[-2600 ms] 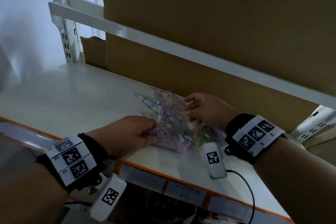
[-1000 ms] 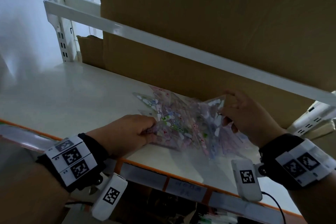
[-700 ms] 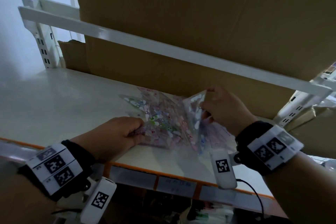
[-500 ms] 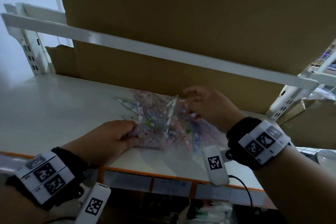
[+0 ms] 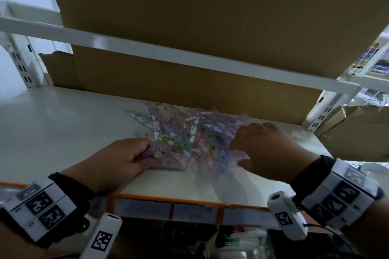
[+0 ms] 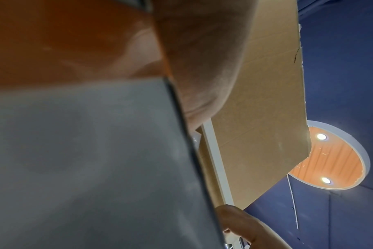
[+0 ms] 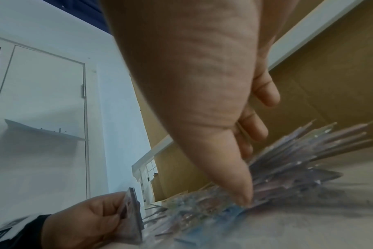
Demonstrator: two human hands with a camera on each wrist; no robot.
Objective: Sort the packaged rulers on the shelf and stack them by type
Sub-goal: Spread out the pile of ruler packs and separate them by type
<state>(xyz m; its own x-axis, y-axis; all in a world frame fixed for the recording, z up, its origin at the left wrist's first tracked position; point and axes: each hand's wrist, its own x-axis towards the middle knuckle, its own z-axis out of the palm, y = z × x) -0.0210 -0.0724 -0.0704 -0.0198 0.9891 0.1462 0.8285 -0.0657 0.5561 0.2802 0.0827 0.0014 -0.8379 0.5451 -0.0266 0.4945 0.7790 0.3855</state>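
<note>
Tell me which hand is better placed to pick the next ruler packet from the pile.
The right hand, probably: its fingers are relaxed and lie on the loose pile of ruler packets. The left hand already grips a bundle of packets.

Fanned heap of clear-plastic-wrapped triangular rulers [image 5: 185, 139], printed in pink, purple, green and white cartoon patterns, lies flat on white shelf board, near its front edge, just before brown cardboard wall. Packs overlap at odd angles, corners pointing left and back. Right part of heap blurred. Small bundle of same packs [image 7: 132, 217] stands on edge at heap's left end, upright, corner up.
</note>
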